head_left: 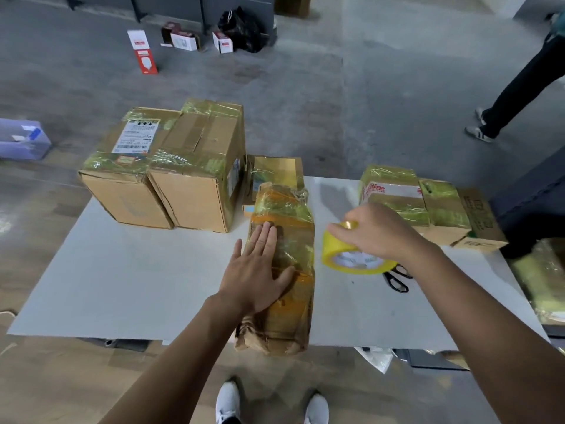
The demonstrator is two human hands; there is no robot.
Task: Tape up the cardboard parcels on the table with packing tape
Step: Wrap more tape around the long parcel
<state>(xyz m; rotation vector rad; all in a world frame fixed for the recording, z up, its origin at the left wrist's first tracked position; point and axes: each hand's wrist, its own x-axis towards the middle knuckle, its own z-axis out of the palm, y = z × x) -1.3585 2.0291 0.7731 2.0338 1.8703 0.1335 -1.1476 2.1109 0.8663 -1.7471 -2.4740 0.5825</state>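
Tape already shows on nearly every parcel in view. The two big boxes (171, 166) beyond the left hand (260, 270) carry glossy yellowish bands, and so does the cluster of smaller parcels (397, 194) past the right hand (376, 231). The small parcel (275, 169) straight ahead of the left fingertips has them too. By that look the job is well advanced.

The long parcel (290, 316) seems to be the one in hand. Its far end and middle are wrapped in film, but the end nearest the person shows crumpled bare cardboard, so that end probably needs wrapping yet.

The left hand lies flat on top of this parcel, fingers straight and close together, thumb spread toward the right — pressing it down rather than gripping.

The right hand curls over the tape roll (342, 255) from above and grips its rim. The roll sits at the table (122, 270) surface just to the right of the long parcel, level with the left hand. Whether a strip runs from roll to parcel I cannot tell.

Scissors (397, 280) lie on the table just under the right wrist — near for a cut.
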